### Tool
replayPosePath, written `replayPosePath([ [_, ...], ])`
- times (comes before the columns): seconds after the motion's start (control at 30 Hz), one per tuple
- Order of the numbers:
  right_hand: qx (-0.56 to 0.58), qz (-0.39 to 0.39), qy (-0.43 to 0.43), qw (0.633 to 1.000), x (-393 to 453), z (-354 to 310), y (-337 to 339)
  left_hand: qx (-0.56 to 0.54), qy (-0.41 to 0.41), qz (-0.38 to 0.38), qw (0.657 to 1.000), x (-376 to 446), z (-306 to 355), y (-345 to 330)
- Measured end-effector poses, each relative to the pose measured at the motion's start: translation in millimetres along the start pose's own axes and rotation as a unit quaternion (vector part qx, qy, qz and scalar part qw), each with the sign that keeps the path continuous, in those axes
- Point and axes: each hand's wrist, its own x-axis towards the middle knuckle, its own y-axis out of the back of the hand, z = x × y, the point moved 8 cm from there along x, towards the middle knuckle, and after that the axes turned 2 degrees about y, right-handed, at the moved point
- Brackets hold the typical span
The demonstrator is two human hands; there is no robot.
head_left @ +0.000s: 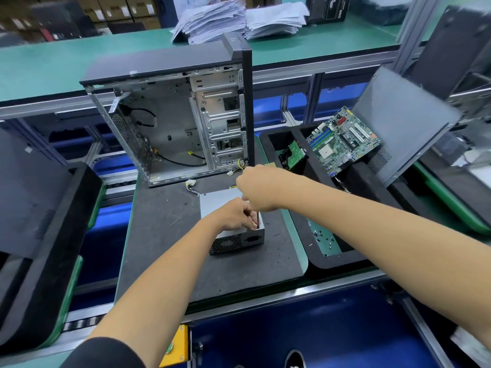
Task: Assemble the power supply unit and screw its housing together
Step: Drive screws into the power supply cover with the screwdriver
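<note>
1. The power supply unit (231,221) is seen lying flat on the dark mat (164,235), just in front of the open computer case (170,123), fan grille facing the camera.
2. A thin dark screwdriver shaft (258,220) is stood upright at the unit's near right top corner; its tip is pinched and guided by the curled fingers of the left hand (233,216).
3. The upper end of the tool is covered by the right hand (256,189), fingers closed in a fist; the handle itself is hidden, so the exact hold cannot be told.
4. Risk, as judged: the bit could be cammed out of the screw head if the shaft is tilted, and the housing scratched or the guiding fingertips jabbed.
5. Risk: a screw started crooked could be cross-threaded, leaving the lid seam gapped.
6. Risk: the unit could be skidded on the mat under downward push, since neither hand is pressed flat on it.
7. Risk: the loose yellow-and-black cable bundle (194,185) behind the unit could be snagged by the right forearm.
8. Counted: one power supply unit, one screwdriver, one case, two hands, one motherboard (342,142) in the foam tray (332,258), two paper stacks (239,19) on the shelf behind; the small loose screws in the tray are too tiny to be counted.
</note>
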Motion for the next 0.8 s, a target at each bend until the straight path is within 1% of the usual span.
replayPosePath([
  [0.13, -0.028, -0.019, -0.010, 0.999, -3.3, 1.8, -0.4, -0.008, 0.000, -0.002, 1.000, 0.2, -0.5, -0.5],
  [0.2, -0.018, -0.040, -0.017, 0.999, -4.1, 6.1, -3.5, 0.001, -0.004, -0.002, 1.000, 0.6, 1.9, -0.2],
  [0.3, 0.000, -0.067, 0.006, 0.998, -3.1, 8.6, -7.9, 0.006, -0.006, -0.009, 1.000, 0.7, 3.6, -0.1],
  [0.43, 0.045, -0.024, 0.004, 0.999, -2.5, 11.7, -4.9, 0.009, 0.001, -0.009, 1.000, 1.3, 1.7, -0.5],
  [0.63, 0.039, 0.007, -0.007, 0.999, 1.6, 6.2, -5.9, 0.022, 0.009, -0.009, 1.000, 0.7, 1.8, -0.1],
  [0.73, 0.040, -0.007, -0.037, 0.998, 2.3, 10.6, -6.1, 0.019, 0.014, -0.009, 1.000, -1.4, 2.7, -0.9],
  [0.8, 0.037, -0.046, -0.035, 0.998, -0.3, 12.4, -6.0, 0.021, 0.015, -0.012, 1.000, -1.3, 3.6, -1.6],
])
